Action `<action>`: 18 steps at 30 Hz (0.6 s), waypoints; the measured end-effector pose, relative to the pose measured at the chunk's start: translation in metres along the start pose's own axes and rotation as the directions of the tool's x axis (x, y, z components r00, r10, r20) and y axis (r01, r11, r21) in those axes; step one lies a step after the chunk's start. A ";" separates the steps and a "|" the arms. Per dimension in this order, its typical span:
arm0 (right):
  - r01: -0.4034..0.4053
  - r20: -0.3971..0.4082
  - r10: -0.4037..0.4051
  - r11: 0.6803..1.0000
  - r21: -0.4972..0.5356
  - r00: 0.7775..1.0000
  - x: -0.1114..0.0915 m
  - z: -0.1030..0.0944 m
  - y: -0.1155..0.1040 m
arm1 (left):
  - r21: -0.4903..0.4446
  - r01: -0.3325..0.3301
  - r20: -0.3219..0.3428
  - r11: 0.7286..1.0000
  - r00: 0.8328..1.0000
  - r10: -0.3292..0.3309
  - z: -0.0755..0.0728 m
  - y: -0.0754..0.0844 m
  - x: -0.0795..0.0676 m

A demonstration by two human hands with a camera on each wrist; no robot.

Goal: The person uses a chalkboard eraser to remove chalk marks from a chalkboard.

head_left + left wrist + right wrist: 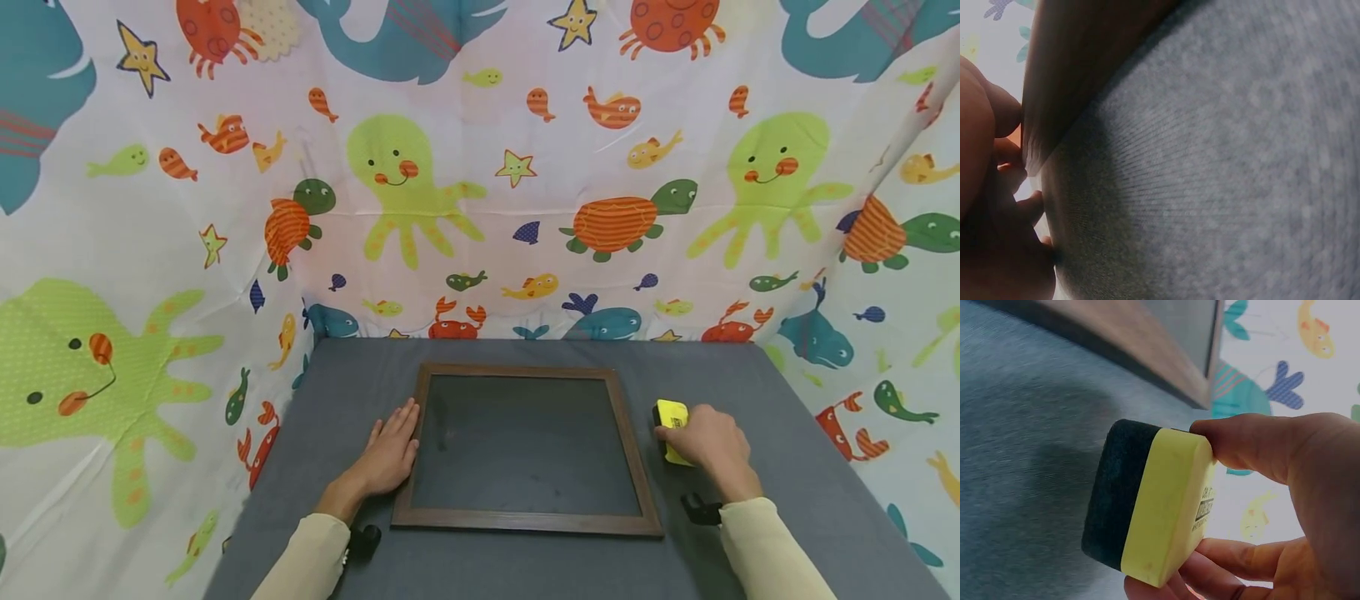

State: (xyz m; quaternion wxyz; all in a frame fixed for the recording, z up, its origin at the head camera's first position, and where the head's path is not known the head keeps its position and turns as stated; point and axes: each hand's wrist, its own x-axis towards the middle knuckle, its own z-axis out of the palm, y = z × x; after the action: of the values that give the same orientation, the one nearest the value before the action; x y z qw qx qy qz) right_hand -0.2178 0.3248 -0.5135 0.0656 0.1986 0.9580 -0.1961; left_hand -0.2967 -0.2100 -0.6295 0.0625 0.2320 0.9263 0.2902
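A small blackboard (pixel 525 442) in a brown wooden frame lies flat on the grey cloth. Along its left edge rests my left hand (pixel 388 448), fingers straight, touching the frame (pixel 1060 81). To the right of the board, my right hand (pixel 712 442) grips a chalkboard eraser (pixel 672 417) with a yellow back and dark felt. In the right wrist view the thumb lies on one side of the eraser (pixel 1166 506) and the fingers on the other, its felt facing the grey cloth. Faint smudges show on the black surface.
A grey cloth (pixel 480 571) covers the table. Behind and at both sides hangs a white curtain (pixel 495 208) printed with sea animals. Dark wrist cameras sit at both cuffs (pixel 765 533).
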 end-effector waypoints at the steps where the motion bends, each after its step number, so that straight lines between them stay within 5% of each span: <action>1: -0.003 0.005 0.003 1.000 -0.001 1.000 0.000 0.003 0.002 | 0.003 -0.003 -0.004 1.000 1.000 0.003 0.000 -0.001 0.000; 18: -0.034 0.048 0.034 0.999 -0.004 0.998 -0.003 0.026 0.013 | -0.023 -0.027 0.010 0.999 1.000 0.027 -0.008 0.007 -0.011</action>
State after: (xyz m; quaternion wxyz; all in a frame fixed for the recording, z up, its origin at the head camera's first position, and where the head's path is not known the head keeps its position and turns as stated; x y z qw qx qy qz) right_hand -0.2088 0.3243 -0.5418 0.0922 0.2099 0.9530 -0.1983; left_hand -0.2859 -0.2146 -0.6189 0.0661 0.2451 0.9195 0.3002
